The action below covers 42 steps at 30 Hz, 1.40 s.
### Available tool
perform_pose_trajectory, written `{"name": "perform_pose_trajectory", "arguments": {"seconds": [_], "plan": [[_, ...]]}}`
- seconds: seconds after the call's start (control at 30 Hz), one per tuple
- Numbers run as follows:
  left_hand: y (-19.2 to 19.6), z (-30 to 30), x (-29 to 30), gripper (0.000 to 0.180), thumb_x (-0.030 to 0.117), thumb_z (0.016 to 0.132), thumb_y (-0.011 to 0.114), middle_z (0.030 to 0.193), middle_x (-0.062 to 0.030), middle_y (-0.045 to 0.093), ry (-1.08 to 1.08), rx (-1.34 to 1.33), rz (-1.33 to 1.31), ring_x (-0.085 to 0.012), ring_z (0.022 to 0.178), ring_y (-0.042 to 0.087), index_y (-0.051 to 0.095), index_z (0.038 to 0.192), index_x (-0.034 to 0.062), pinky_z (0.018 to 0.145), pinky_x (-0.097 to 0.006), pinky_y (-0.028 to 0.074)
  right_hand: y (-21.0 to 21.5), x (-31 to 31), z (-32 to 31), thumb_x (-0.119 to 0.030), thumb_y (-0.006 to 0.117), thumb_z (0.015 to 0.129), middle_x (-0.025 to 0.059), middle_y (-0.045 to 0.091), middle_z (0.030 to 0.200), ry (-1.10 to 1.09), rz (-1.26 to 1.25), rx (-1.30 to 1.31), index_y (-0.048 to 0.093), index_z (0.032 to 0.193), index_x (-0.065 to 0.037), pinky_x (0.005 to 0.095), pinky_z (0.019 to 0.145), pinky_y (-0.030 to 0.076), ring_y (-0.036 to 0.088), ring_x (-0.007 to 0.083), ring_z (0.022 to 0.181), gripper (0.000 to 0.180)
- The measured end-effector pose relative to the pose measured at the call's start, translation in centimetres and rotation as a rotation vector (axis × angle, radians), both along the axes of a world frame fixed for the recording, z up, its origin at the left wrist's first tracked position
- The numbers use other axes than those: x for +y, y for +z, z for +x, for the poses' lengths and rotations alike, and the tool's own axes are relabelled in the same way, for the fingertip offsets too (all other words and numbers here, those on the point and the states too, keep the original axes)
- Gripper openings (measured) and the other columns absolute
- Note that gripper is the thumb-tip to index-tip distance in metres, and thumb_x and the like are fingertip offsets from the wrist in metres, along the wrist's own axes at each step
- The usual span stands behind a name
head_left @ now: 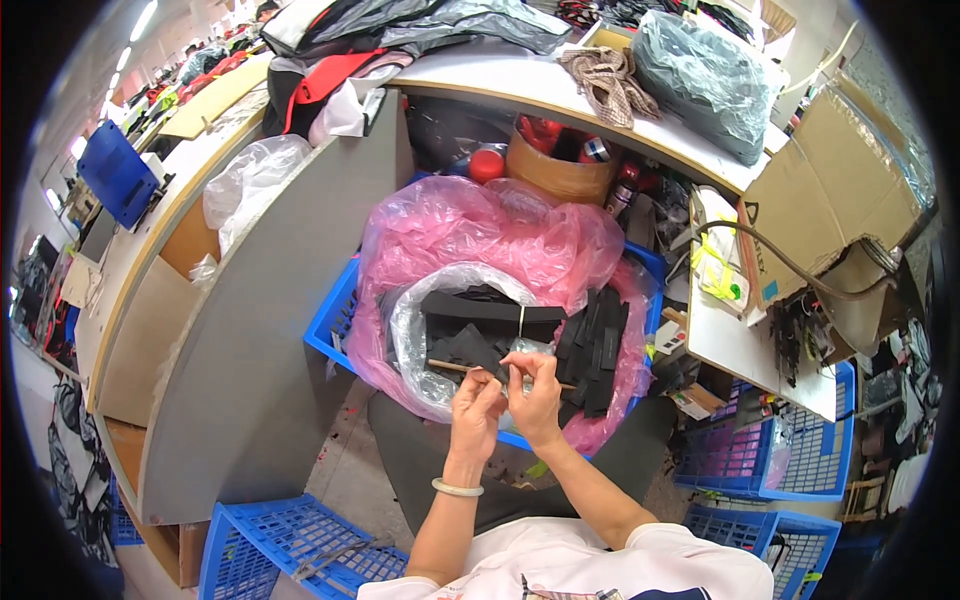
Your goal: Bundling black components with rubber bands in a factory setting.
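The fingers of the left hand [476, 402] and right hand [535, 393] are bunched close together, how tightly and on what cannot be told, and any small piece could be lost among the black strips [592, 350] lying beneath in the lined blue crate [328, 347] if the pinch is loosened.

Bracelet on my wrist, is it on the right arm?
No, the pale bracelet circles the wrist below the left hand, while the wrist below the right hand is bare.
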<state>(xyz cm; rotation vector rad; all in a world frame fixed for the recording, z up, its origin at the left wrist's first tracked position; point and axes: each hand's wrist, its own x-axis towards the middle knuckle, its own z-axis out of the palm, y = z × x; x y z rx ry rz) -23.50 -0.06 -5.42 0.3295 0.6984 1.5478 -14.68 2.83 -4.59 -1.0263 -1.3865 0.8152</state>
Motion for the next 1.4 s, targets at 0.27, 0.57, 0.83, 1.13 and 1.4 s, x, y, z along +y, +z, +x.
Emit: {"name": "perform_pose_trajectory", "arguments": {"seconds": [0.27, 0.57, 0.83, 1.13, 1.4], "plan": [[1.2, -1.4, 1.1, 0.017, 0.012, 0.087, 0.063, 0.055, 0.0076, 0.045, -0.038, 0.245, 0.049, -0.0003, 0.043, 0.032, 0.053, 0.074, 0.008, 0.039, -0.019, 0.02, 1.6, 1.1, 1.3, 0.012, 0.058, 0.076, 0.0138, 0.063, 0.091, 0.197, -0.268, 0.4, 0.041, 0.098, -0.004, 0.0289, 0.058, 0.047, 0.058, 0.0194, 0.064, 0.032], [1.8, -0.7, 0.3, 0.014, 0.017, 0.089, 0.06, 0.064, 0.0065, 0.051, -0.09, 0.061, 0.016, 0.0006, 0.046, 0.033, 0.057, 0.076, 0.0106, 0.041, -0.017, 0.023, 1.3, -0.2, 3.1, 0.005, 0.057, 0.073, 0.0041, 0.054, 0.082, 0.594, -0.823, 1.021, 0.047, 0.095, -0.009, 0.0203, 0.042, 0.036, 0.05, 0.0102, 0.058, 0.028], [2.5, -1.3, -0.7, 0.019, 0.019, 0.088, 0.063, 0.06, 0.007, 0.045, -0.066, 0.058, 0.054, 0.0002, 0.044, 0.033, 0.052, 0.075, 0.0094, 0.039, -0.017, 0.022, 3.3, -0.1, 2.1, 0.007, 0.059, 0.072, 0.0064, 0.061, 0.085, 0.562, -0.494, 0.756, 0.055, 0.1, 0.0, 0.0199, 0.047, 0.042, 0.057, 0.0102, 0.062, 0.029], [3.6, 0.8, 0.8, 0.02, 0.018, 0.089, 0.062, 0.057, 0.0069, 0.043, 0.19, 0.266, 0.09, 0.0002, 0.043, 0.033, 0.051, 0.074, 0.0089, 0.038, -0.017, 0.023, 3.4, 0.2, 0.0, 0.013, 0.054, 0.069, 0.0056, 0.064, 0.083, 0.167, -0.313, 0.708, 0.061, 0.103, 0.002, 0.0168, 0.047, 0.036, 0.052, 0.0047, 0.057, 0.036], [4.2, 1.1, -0.1, 0.021, 0.019, 0.089, 0.062, 0.058, 0.0059, 0.047, 0.115, 0.277, 0.013, 0.0006, 0.044, 0.034, 0.052, 0.074, 0.0076, 0.039, -0.017, 0.024, 4.2, 0.2, 0.2, 0.01, 0.051, 0.075, 0.0073, 0.066, 0.088, 0.178, -0.291, 0.45, 0.058, 0.111, 0.004, 0.017, 0.048, 0.039, 0.052, 0.0042, 0.059, 0.037]]}}
